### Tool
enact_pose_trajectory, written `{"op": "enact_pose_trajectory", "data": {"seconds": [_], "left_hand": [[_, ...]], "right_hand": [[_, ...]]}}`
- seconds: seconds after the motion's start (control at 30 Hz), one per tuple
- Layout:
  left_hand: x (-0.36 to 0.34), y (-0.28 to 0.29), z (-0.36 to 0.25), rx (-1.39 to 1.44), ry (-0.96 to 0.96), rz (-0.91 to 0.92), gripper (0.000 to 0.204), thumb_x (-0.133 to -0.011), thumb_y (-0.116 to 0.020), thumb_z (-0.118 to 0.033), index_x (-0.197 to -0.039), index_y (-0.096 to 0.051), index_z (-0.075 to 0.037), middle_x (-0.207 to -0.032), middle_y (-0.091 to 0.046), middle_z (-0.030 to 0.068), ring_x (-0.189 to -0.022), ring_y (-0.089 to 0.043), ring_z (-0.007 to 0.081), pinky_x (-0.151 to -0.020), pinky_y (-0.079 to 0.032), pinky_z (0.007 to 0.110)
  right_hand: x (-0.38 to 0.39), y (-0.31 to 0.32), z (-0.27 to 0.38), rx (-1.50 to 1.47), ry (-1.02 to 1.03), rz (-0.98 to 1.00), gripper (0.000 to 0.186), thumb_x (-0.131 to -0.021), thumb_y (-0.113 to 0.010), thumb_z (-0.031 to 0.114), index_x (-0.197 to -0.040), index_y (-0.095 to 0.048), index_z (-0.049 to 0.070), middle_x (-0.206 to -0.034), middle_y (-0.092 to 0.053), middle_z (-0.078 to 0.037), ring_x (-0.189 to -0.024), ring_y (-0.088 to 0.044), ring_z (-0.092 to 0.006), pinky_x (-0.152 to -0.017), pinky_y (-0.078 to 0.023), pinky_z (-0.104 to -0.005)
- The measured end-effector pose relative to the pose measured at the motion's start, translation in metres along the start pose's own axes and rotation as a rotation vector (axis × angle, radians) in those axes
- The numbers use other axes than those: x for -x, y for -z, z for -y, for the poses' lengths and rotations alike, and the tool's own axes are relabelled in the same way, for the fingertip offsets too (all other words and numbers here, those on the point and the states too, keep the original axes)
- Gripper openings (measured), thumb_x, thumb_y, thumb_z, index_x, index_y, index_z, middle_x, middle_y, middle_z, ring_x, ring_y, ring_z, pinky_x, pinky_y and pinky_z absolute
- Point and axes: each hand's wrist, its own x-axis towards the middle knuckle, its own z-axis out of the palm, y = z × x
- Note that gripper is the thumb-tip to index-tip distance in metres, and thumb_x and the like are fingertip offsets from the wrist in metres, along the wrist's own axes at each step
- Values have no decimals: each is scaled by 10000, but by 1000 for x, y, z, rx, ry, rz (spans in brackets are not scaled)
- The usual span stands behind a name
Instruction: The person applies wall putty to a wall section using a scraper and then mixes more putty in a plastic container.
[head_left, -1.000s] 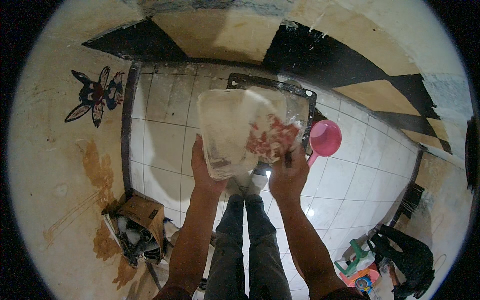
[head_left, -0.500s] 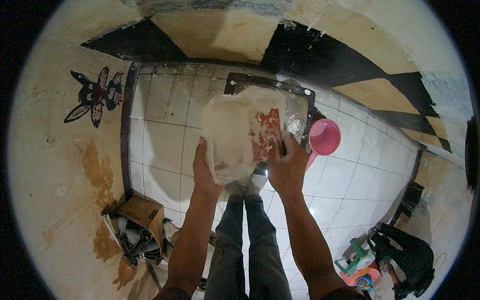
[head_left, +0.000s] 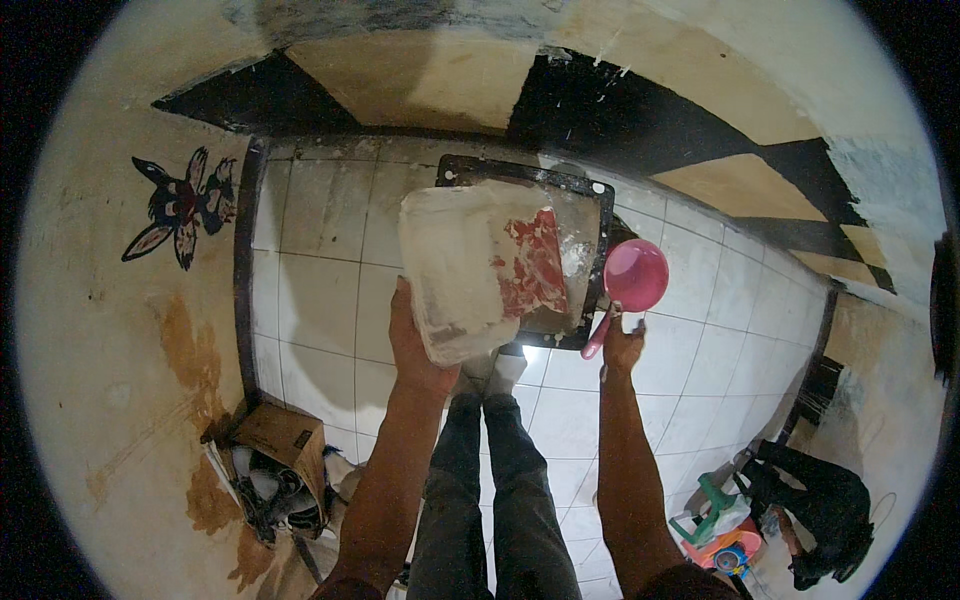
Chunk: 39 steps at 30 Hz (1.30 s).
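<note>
My left hand [head_left: 420, 345] grips the lower left of a whitish, powder-coated rectangular container [head_left: 450, 260]. A red piece [head_left: 532, 262] with pale residue lies at its right side. Behind and beneath these is a black-edged tray [head_left: 520, 170] with white spots. My right hand [head_left: 625, 345] is beside the handle of a pink dipper [head_left: 637, 268], its fingertips at the handle and apart; whether they touch it is unclear.
Tiled floor [head_left: 310, 290] is bordered by painted walls [head_left: 600, 90]. At lower left a cardboard box [head_left: 270, 430] holds dark items. At lower right lie a green plastic item [head_left: 712, 505], orange and blue things, and a black bundle resembling clothing [head_left: 820, 490].
My right hand has left the red piece and moved right to the dipper's handle. My left hand still holds the container. The whole view has shifted slightly.
</note>
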Motion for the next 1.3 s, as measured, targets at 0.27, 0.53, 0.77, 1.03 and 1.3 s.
{"op": "enact_pose_trajectory", "data": {"seconds": [0.27, 0.53, 0.77, 1.03, 1.3], "left_hand": [[-12, 6, 10, 6, 11, -7, 584, -936, -453, -490, -1376, -434, -107, -1324, -526, 118, -1191, -528, 324, -993, -446, 510], [-11, -3, 10, -17, 34, 33, 559, -949, -452, -469, -1370, -437, -103, -1328, -518, 119, -1215, -506, 312, -1009, -432, 510], [-9, -17, 17, -87, 41, -11, 578, -955, -433, -484, -1386, -398, -100, -1340, -490, 124, -1222, -485, 325, -1024, -410, 512], [-10, -17, 24, -139, 48, 6, 598, -964, -373, -515, -1404, -370, -111, -1330, -482, 151, -1211, -486, 347, -998, -427, 532], [-11, -19, 31, -94, 22, 84, 667, -941, -404, -548, -1428, -330, -99, -1367, -456, 170, -1242, -472, 370, -994, -426, 541]], "right_hand": [[-29, -25, -30, -557, -114, 322, 301, -897, -663, 307, -795, -571, 39, -578, -484, 15, -458, -459, -91, -378, -354, -256], [3, 73, 31, -772, -148, 480, 256, -953, -567, 313, -839, -504, 92, -628, -427, 35, -499, -393, -63, -496, -428, -246], [73, 179, 120, -902, -81, 622, 289, -922, -613, 252, -1066, -513, 23, -663, -475, 17, -460, -450, -68, -450, -443, -236], [138, 223, 186, -975, -281, 693, 372, -867, -646, 157, -1154, -513, -37, -631, -504, -19, -349, -435, -79, -258, -315, -235], [172, 226, 226, -544, -198, 695, 285, -922, -588, 217, -1101, -538, 1, -645, -504, -23, -425, -460, -83, -345, -338, -223]]}}
